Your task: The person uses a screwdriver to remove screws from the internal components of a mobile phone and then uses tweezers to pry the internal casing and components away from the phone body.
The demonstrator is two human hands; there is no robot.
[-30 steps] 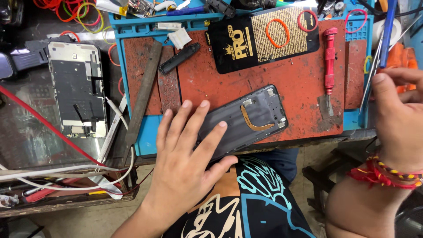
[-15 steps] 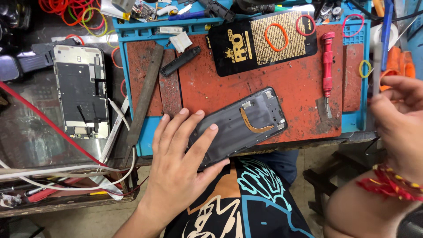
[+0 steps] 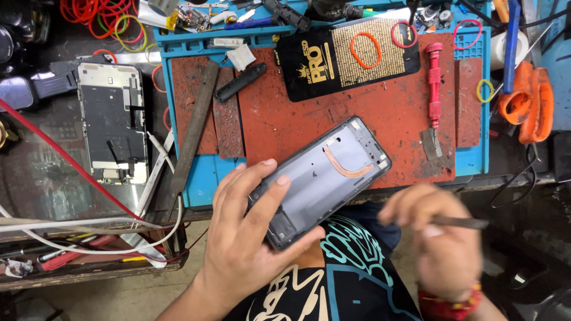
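Observation:
My left hand (image 3: 250,238) grips the near end of an opened phone frame (image 3: 333,172), dark grey with a curved copper strip inside, lying tilted across the front edge of the red work mat (image 3: 285,125). Its fingers spread over the frame's lower half. My right hand (image 3: 440,238), blurred by motion, is just right of the frame and below the mat's edge. It holds a thin dark metal tool (image 3: 464,223) that points to the right. A red bracelet circles that wrist.
A second stripped phone (image 3: 113,122) lies at the left on the dark bench. On the mat are a flat file (image 3: 193,128), a black strip (image 3: 241,82), a black-and-gold pad (image 3: 351,56) with orange bands and a red scraper (image 3: 434,89). Orange pliers (image 3: 529,101) lie at the right, cables at the left.
My right hand has come down from the upper right edge to just beside the phone frame, now with a thin tool in it. My left hand stays on the frame.

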